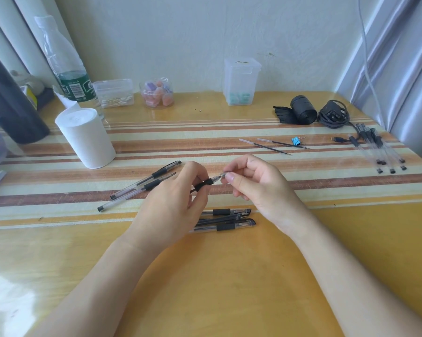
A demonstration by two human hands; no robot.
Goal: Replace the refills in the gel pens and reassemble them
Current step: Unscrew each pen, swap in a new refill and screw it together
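My left hand grips a clear gel pen by its black rubber grip, above the table's middle. My right hand pinches the pen's clear tip cone between thumb and forefinger. Two more gel pens lie slanted to the left of my hands. Several capped pens lie in a small pile just below my hands. Two loose refills lie on the striped cloth at the upper right, beside a blue binder clip.
A bundle of clear pens or refills lies at the far right near the table edge. A paper roll, a water bottle, plastic containers, a black bag roll and a coiled cable stand along the back.
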